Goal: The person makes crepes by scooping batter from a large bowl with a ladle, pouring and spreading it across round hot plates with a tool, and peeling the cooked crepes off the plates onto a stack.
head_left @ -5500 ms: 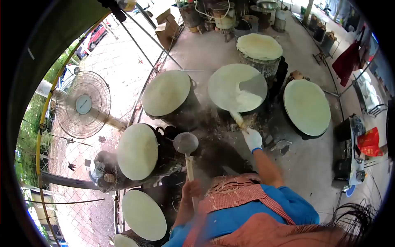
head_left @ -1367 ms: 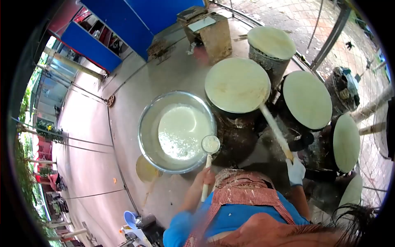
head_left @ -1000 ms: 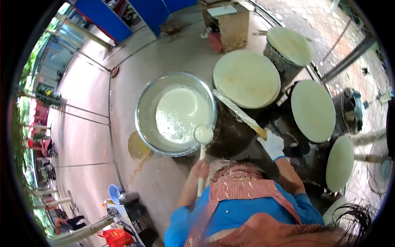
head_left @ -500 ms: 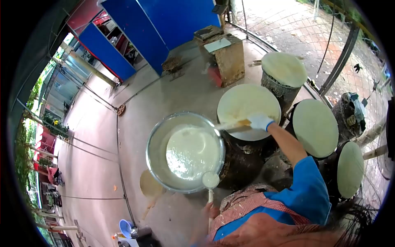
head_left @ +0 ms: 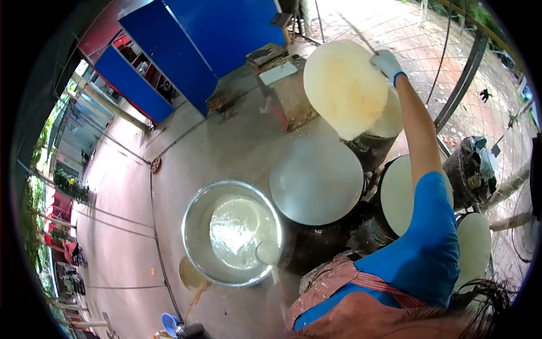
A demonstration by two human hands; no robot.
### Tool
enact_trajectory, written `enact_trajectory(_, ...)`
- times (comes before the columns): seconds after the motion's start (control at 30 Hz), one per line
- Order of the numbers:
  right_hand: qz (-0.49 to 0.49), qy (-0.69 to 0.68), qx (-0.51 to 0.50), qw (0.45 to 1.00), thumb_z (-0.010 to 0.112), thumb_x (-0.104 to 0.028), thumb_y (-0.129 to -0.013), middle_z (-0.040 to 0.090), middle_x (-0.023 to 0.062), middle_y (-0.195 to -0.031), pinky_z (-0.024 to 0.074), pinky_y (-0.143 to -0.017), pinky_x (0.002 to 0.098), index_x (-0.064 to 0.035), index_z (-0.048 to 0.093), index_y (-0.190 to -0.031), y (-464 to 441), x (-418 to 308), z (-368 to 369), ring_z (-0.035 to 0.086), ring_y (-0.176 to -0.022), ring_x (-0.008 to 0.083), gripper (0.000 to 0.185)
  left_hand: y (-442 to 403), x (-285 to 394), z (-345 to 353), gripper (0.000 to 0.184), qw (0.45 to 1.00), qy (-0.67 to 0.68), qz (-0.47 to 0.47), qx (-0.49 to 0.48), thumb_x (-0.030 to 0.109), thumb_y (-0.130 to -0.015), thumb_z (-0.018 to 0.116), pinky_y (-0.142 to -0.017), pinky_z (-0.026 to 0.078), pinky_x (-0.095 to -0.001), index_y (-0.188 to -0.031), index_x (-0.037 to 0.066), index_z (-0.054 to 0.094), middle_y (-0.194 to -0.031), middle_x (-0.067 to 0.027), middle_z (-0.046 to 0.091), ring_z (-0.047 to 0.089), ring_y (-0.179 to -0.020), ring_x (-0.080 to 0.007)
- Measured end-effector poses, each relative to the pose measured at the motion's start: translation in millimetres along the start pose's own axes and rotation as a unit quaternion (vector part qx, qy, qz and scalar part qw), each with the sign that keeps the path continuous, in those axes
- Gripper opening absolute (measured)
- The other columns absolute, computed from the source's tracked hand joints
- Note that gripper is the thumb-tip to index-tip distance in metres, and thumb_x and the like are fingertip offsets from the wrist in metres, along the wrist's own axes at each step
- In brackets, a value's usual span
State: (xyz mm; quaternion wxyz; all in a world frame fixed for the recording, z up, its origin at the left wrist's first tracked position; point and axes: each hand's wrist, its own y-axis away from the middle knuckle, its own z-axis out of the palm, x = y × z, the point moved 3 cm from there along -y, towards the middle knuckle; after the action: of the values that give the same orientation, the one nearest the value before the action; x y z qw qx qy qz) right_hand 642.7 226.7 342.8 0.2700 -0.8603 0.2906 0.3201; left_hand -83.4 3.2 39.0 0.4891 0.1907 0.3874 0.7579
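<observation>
My right hand [head_left: 388, 65], in a white glove with a blue cuff, grips a large thin round pancake [head_left: 344, 85] by its edge and holds it up. The pancake's browned side shows, and it hangs partly in front of the back griddle's pale round [head_left: 389, 116]. A thin stick [head_left: 358, 33] sticks out beyond the glove. Below lies a bare grey round griddle [head_left: 316, 181]. My left hand [head_left: 281, 299], blurred low in view, is closed round the handle of a ladle [head_left: 267, 252]. The ladle's bowl is over the white batter [head_left: 234, 229] in a wide metal basin [head_left: 192, 257].
More round griddles with pale sheets stand at right, one mid-right [head_left: 395, 195] and one lower right [head_left: 473, 248]. A bin [head_left: 468, 169] stands by the wire fence. Beyond the griddles is a box-like stand [head_left: 291, 96]. A round brown lid [head_left: 189, 274] lies beside the basin.
The pancake has come off the near griddle, leaving it bare. My right hand has moved up and away with it. The ladle has moved from the basin's rim to over the batter.
</observation>
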Motion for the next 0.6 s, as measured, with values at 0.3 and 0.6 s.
enact_trajectory(0.3, 0.198, -0.041, 0.252, 0.946, 0.060, -0.024, -0.076, 0.056, 0.0080, -0.059, 0.0416, -0.045, 0.0381, -0.0003, 0.061, -0.072, 40.5, 381.6, 99.7, 0.055, -0.051, 0.0193, 0.024, -45.6, 2.3, 57.4, 0.026, 0.999, 0.015, 0.037, 0.016, 0.031, -0.091, 0.047, -0.035, 0.025, -0.0219, -0.081, 0.008, 0.044, -0.051, 0.0029, 0.029, 0.028, -0.039, -0.0074)
enact_trajectory(0.6, 0.375, 0.183, 0.138, 0.898, 0.049, -0.039, -0.079, 0.064, 0.0250, -0.087, 0.0474, -0.071, 0.0462, 0.0039, 0.064, -0.090, 74.9, 466.3, 138.7, 0.063, -0.085, 0.0362, 0.047, -26.4, -23.5, 56.9, 0.022, 0.991, 0.111, 0.073, -0.007, 0.027, -0.093, 0.046, -0.035, 0.027, -0.0212, -0.095, 0.005, 0.048, -0.055, 0.0022, 0.031, 0.028, -0.040, -0.0068)
